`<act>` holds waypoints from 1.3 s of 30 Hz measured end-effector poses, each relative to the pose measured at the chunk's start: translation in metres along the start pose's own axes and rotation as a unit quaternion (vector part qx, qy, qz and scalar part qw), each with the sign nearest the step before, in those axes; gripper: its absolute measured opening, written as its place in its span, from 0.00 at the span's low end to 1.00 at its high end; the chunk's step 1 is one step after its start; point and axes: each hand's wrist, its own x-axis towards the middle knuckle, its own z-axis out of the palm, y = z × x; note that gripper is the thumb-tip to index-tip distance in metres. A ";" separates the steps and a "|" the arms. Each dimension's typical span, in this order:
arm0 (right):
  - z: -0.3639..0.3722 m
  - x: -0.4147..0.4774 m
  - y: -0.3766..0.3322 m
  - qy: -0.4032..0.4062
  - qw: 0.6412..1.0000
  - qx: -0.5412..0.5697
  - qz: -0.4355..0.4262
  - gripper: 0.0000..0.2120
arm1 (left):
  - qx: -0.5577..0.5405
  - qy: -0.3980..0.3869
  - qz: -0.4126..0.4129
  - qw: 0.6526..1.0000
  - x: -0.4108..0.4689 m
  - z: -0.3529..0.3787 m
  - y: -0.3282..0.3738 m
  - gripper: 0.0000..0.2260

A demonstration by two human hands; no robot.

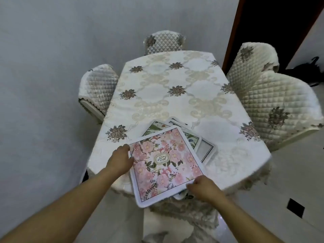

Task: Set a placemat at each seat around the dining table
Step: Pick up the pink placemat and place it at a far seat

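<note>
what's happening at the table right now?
A person stands at the near end of the dining table. The left hand and right hand grip opposite edges of the pink floral placemat, the top of a loose stack of placemats lying at that end. No placemat lies at any of the quilted chairs yet.

left hand (121, 161): bare, no ring and no glove to see
right hand (203, 187): bare, no ring and no glove to see
forearms: both bare to the lower edge of the frame, no sleeve visible
wrists: no watch, no bracelet
sharpness: a little blurred, fine details not clear
</note>
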 end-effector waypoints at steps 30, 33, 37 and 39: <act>0.052 0.004 0.016 0.229 0.903 0.342 0.123 0.15 | -0.150 -0.215 -0.035 0.964 0.059 -0.013 -0.001 0.10; 0.030 -0.017 0.010 0.279 0.908 0.295 0.101 0.14 | -0.217 -0.245 -0.030 0.944 0.025 -0.027 -0.008 0.09; 0.004 -0.064 -0.001 0.342 0.903 0.248 0.082 0.12 | -0.256 -0.215 0.035 0.942 -0.022 -0.050 -0.005 0.10; -0.008 -0.093 -0.010 0.366 0.895 0.244 0.073 0.12 | -0.288 -0.199 0.065 0.935 -0.043 -0.069 -0.001 0.12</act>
